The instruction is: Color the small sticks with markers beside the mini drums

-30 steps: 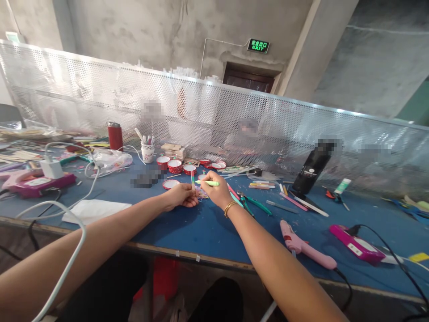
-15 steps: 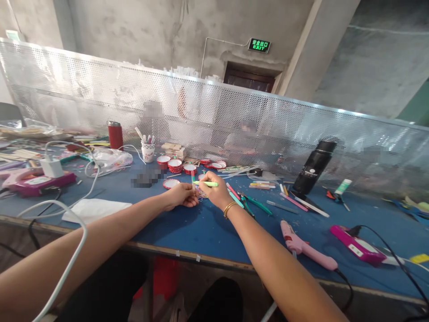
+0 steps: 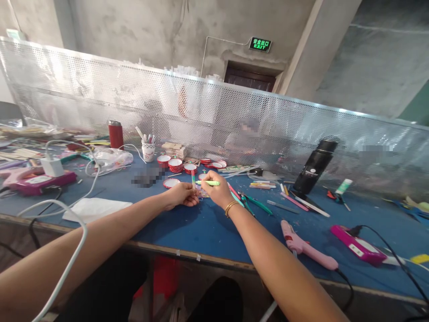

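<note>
Since the earlier frames almost nothing is shifting: both hands are staying at the same spot on the bench (image 3: 201, 232), with only the camera drifting slightly.

In the head view, the left hand (image 3: 181, 195) is lying on the blue surface, its grip pinched together on a thin green stick (image 3: 193, 180) standing nearly upright toward 12 o'clock. The right hand (image 3: 218, 193), wearing a gold bracelet (image 3: 229, 207), is closing its grip around a light green pen (image 3: 208, 183) lying crosswise, tip pointing toward 9 o'clock at the stick. A small colourful piece (image 3: 202, 193) is sitting between the hands, too small to identify. Red-rimmed tins (image 3: 174, 165) are standing at 12 o'clock, and a pink glue gun (image 3: 303, 246) is lying toward 4 o'clock.
</note>
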Demonstrator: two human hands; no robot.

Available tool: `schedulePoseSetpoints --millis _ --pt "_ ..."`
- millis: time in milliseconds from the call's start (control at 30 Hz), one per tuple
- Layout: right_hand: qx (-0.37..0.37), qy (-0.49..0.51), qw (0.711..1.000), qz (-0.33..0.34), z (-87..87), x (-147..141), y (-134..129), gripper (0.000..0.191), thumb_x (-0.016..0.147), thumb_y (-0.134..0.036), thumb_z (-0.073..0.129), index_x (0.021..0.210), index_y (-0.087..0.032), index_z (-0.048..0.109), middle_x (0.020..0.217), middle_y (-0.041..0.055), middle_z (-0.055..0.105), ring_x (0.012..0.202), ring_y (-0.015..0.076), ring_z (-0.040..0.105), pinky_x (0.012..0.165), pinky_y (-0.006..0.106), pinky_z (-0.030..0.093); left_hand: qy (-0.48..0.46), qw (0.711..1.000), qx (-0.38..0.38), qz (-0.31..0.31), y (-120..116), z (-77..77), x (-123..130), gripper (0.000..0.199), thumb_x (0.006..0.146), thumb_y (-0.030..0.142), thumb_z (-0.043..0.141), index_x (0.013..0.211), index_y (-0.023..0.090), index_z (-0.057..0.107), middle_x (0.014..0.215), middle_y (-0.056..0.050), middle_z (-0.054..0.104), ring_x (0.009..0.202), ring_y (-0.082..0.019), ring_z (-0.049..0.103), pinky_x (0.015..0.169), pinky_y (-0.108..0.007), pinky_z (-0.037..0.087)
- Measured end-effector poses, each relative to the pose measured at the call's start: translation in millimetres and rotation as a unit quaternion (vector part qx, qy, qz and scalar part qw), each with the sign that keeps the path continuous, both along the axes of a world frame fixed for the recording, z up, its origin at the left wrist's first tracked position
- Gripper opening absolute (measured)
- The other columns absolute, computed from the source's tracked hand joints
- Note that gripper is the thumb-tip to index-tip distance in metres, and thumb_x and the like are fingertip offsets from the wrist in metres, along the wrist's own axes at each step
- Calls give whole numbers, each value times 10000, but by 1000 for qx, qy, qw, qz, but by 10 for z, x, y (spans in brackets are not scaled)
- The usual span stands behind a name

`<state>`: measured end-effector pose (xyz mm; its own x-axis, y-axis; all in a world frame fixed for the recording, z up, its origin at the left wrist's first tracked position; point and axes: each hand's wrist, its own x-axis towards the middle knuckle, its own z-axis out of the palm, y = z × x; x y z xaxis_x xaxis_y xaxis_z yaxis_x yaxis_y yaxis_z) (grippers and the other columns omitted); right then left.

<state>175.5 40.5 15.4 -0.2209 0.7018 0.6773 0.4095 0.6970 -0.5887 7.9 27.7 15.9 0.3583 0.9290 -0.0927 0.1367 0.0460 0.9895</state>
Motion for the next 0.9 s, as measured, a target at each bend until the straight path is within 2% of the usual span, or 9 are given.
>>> schedulePoseSetpoints --millis 167,900 --pt "-2 2 1000 9 -2 -8 -6 78 763 -251 520 701 -215 491 582 -55 505 536 112 440 531 226 333 -8 1000 -3 -4 -8 6 1 230 764 339 672 765 128 580 637 -48 680 489 -74 591 514 -184 475" --pt "-5 -3 1000 13 7 -13 -21 85 757 -231 522 685 -216 480 585 -56 501 537 109 442 524 222 330 8 1000 2 5 -13 12 12 160 801 282 616 771 129 579 636 -51 677 497 -79 593 519 -188 476"
